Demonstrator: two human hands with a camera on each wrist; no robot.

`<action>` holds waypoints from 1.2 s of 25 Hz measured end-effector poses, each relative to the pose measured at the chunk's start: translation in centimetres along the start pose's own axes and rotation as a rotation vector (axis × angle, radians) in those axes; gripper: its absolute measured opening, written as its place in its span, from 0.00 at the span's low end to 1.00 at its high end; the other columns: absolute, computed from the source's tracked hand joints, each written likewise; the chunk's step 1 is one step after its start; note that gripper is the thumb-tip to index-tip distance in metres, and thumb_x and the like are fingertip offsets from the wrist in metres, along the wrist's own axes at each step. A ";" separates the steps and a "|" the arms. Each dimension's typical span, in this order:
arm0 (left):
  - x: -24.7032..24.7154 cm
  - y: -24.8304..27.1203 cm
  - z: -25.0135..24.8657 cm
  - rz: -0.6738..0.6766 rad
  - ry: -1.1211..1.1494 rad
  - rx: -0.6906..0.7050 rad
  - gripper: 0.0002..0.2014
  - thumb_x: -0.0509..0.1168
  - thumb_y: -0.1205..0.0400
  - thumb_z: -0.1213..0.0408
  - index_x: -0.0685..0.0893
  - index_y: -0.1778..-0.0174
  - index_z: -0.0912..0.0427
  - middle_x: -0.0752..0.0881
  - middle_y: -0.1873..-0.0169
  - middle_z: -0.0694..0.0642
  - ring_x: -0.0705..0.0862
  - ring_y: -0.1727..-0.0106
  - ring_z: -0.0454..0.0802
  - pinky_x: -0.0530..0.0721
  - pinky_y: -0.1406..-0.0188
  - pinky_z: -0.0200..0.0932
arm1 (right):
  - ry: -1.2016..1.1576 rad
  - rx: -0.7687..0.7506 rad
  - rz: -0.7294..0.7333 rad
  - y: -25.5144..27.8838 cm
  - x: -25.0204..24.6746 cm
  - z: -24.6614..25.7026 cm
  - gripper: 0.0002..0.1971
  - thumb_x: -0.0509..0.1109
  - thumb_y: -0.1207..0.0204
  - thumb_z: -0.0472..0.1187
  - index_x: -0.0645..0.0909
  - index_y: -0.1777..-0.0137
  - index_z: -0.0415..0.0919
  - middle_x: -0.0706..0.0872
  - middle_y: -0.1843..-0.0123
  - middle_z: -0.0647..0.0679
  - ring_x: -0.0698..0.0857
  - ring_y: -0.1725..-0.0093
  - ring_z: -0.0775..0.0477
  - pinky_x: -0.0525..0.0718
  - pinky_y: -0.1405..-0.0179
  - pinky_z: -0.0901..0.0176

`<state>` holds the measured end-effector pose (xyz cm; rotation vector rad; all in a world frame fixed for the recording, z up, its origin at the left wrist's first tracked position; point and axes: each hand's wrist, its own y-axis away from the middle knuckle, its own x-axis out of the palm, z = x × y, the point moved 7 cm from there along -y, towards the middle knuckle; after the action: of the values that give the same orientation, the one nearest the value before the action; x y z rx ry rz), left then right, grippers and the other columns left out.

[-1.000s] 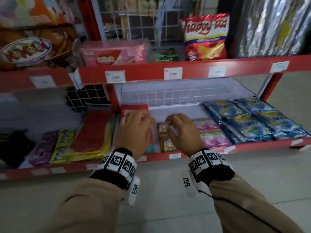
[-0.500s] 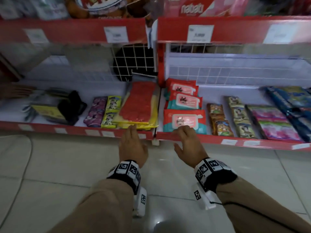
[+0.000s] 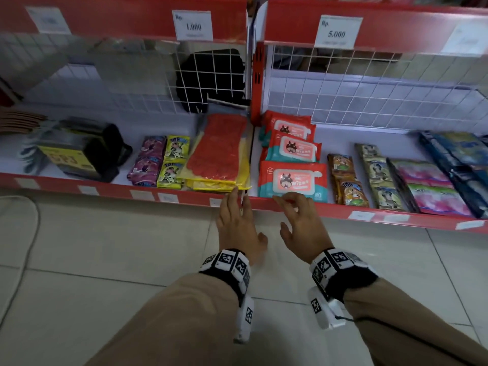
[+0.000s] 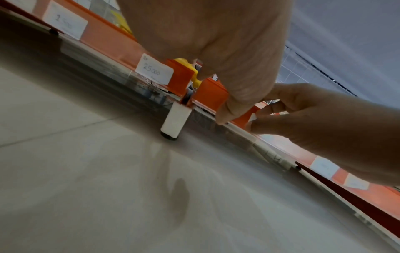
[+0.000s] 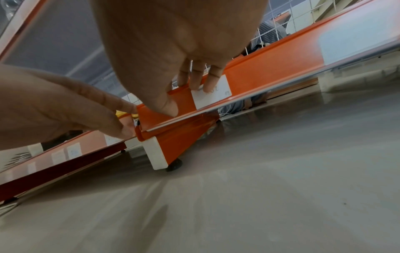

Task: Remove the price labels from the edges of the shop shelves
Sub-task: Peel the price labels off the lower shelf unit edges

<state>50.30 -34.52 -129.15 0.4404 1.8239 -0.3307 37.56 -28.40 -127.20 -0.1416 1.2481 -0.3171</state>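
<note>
The bottom shelf's red front edge (image 3: 330,210) carries several white price labels, among them one (image 3: 361,215) right of my hands and one marked 25000 (image 4: 154,71). My left hand (image 3: 237,207) lies with straight fingers on the edge where two shelf units meet. Just in front of a wipes pack (image 3: 293,178), my right hand (image 3: 290,210) curls over the edge. In the right wrist view its fingertips (image 5: 205,87) sit on the top of a white price label (image 5: 213,93), and the thumb (image 5: 171,109) presses the strip's lower rim.
The shelf above has larger labels, 1.000 (image 3: 192,25) and 5.000 (image 3: 338,31). Snack sachets (image 3: 348,180), red and yellow packets (image 3: 219,154) and a dark box (image 3: 79,151) lie on the bottom shelf. A white shelf foot (image 5: 155,154) stands on the tiled floor (image 3: 105,247).
The view dropped from the upper shelves to the bottom one. Both hands came off the goods and down to the front edge, and the right fingers curled onto a label.
</note>
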 end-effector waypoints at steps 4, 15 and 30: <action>0.2 0.5 -0.3 -0.021 0.019 -0.007 0.48 0.67 0.27 0.46 0.48 0.17 0.55 0.39 0.18 0.53 0.40 0.18 0.58 0.52 0.20 0.57 | 0.002 -0.007 -0.019 0.3 -0.4 -0.4 0.33 0.72 0.34 0.32 0.74 0.26 0.39 0.75 0.34 0.37 0.76 0.41 0.37 0.81 0.42 0.42; -1.5 0.1 1.3 -0.122 -0.123 0.064 0.31 0.68 0.29 0.50 0.72 0.28 0.46 0.61 0.25 0.56 0.61 0.27 0.59 0.66 0.32 0.54 | 0.313 -0.024 -0.002 -0.3 -1.0 -0.2 0.20 0.71 0.35 0.37 0.80 0.41 0.39 0.81 0.43 0.40 0.80 0.48 0.36 0.79 0.53 0.45; -1.5 -1.4 -6.0 -0.044 -0.135 0.395 0.22 0.63 0.25 0.52 0.78 0.35 0.51 0.76 0.39 0.50 0.70 0.36 0.53 0.67 0.38 0.48 | 0.076 0.048 -0.157 0.6 -3.5 -4.1 0.18 0.71 0.33 0.28 0.83 0.41 0.33 0.83 0.45 0.34 0.80 0.48 0.32 0.82 0.49 0.41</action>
<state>44.96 -33.35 -125.96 0.6338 1.6383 -0.7401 32.80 -26.48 -125.47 -0.1880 1.3060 -0.4921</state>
